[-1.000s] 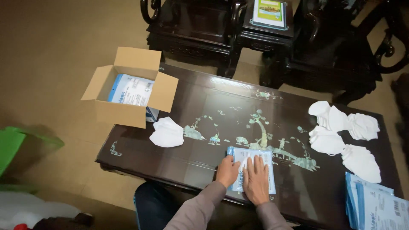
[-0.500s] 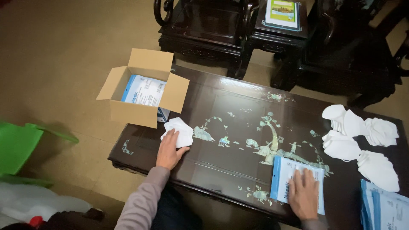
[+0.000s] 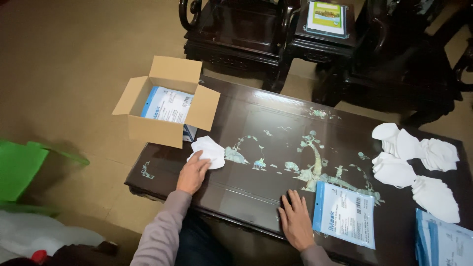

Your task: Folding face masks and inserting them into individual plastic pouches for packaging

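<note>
Head view, left to right: a green plastic shape (image 3: 22, 170) lies on the floor at the far left, and an open cardboard box (image 3: 165, 106) stands on the left corner of the dark inlaid table (image 3: 276, 162), with a flat blue-and-white pouch (image 3: 167, 104) lying inside it. Just right of the box sits a small white mask (image 3: 209, 150), and the left hand (image 3: 193, 172) rests on the table with its fingertips touching the mask's near edge; the fingers are loosely spread over it, not yet closed around it. Further right, the right hand (image 3: 296, 221) lies flat and open on the table, palm down, holding nothing, just beside a second pouch (image 3: 345, 214) that lies flat near the front edge; hand and pouch look close but apart. The two hands are well apart from each other. At the right end lies a loose heap of white masks (image 3: 416, 165), and a stack of pouches (image 3: 446, 244) runs off the lower right corner. Judging by the layout, the step in hand is picking up the single mask by the box. The next move would call for the left fingers to close on the thin, soft mask without crumpling it, while the right hand steadies or opens the nearby pouch.
</note>
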